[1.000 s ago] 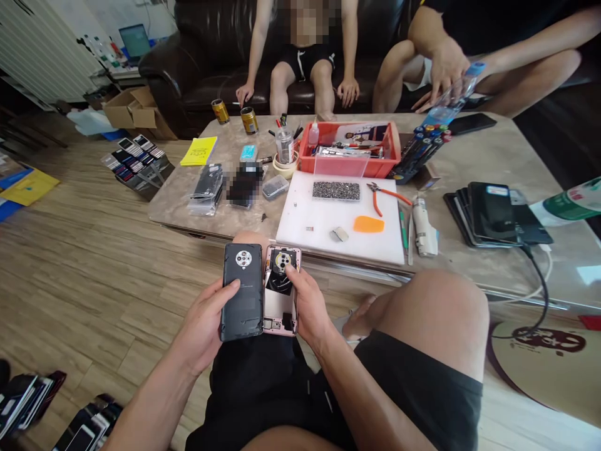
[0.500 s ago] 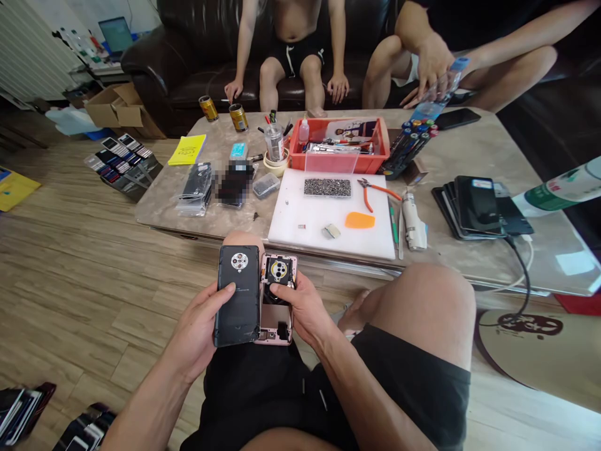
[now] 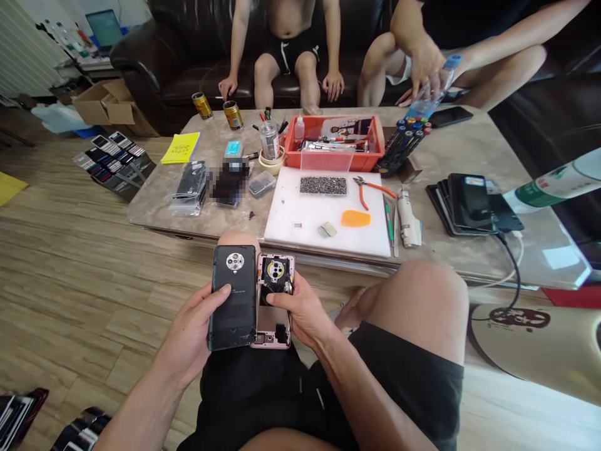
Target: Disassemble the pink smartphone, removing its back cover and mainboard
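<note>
My left hand (image 3: 190,329) grips a dark phone back cover (image 3: 233,307) with a round camera cluster near its top, the thumb lying across its face. Beside it, my right hand (image 3: 303,310) is closed on an opened phone (image 3: 275,319) with a pink frame and bare inner parts. A yellow ring surrounds its camera area. The cover's right edge slightly overlaps the phone's left side. Both are held upright above my lap, just in front of the table edge. The fingers behind each piece are hidden.
On the table (image 3: 451,263) lies a white foam mat (image 3: 291,219) with a box of screws (image 3: 323,186), orange-handled pliers (image 3: 364,194) and an orange pick (image 3: 355,218). A red tool bin (image 3: 293,161) stands behind. Stacked phones (image 3: 469,200) lie right. Two people sit opposite; one hand (image 3: 429,69) holds a bottle.
The whole view has shifted slightly, so things sit a little further left. Both hands keep their hold on the cover and the opened phone, which stay side by side.
</note>
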### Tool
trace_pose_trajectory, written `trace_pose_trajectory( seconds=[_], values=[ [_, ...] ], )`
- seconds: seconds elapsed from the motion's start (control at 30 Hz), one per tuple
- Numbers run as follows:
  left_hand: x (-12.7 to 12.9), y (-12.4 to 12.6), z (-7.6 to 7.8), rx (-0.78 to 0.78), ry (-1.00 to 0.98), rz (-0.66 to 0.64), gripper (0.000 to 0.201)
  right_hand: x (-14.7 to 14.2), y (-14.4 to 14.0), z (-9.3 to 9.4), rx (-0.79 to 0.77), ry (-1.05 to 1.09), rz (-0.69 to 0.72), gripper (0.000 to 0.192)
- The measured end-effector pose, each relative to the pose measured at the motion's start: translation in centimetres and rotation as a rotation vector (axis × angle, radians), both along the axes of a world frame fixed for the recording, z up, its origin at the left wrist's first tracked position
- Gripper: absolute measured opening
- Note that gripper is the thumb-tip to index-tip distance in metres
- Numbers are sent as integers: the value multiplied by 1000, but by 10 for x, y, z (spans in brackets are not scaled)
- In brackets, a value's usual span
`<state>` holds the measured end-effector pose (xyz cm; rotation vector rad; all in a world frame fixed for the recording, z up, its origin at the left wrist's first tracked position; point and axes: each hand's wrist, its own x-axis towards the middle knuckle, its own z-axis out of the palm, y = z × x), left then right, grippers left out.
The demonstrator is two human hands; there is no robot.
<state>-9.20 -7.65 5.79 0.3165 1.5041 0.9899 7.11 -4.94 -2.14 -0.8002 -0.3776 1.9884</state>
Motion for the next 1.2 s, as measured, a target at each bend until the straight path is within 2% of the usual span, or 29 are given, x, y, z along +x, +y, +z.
trace_pose_trajectory(
  seconds=[0.27,0.43,0.67,0.8,0.87,0.93,1.07,1.13,1.2],
  values=[
    [1,-1,2,11,14,4,52,2,-2,-5,13,-48,-17,39],
    [5,0,0,3,-9,17,51,8,-1,-10,35,-125,43,38],
    [4,13,-12,42,2,-57,54,31,9,-14,67,-155,9,41],
    [-3,53,-25,209,134,-184,51,52,21,-17,58,-228,-98,46],
    [-7,85,-30,324,266,-224,48,63,26,-17,34,-260,-131,47],
    [-11,122,-32,374,351,-231,48,72,30,-17,22,-287,-152,46],
    [-13,186,-41,396,440,-203,46,83,35,-18,7,-309,-190,44],
    [-11,205,-50,371,478,-226,40,86,37,-19,7,-301,-197,45],
    [-7,213,-62,339,519,-264,33,89,38,-21,17,-302,-195,46]
  ],
)
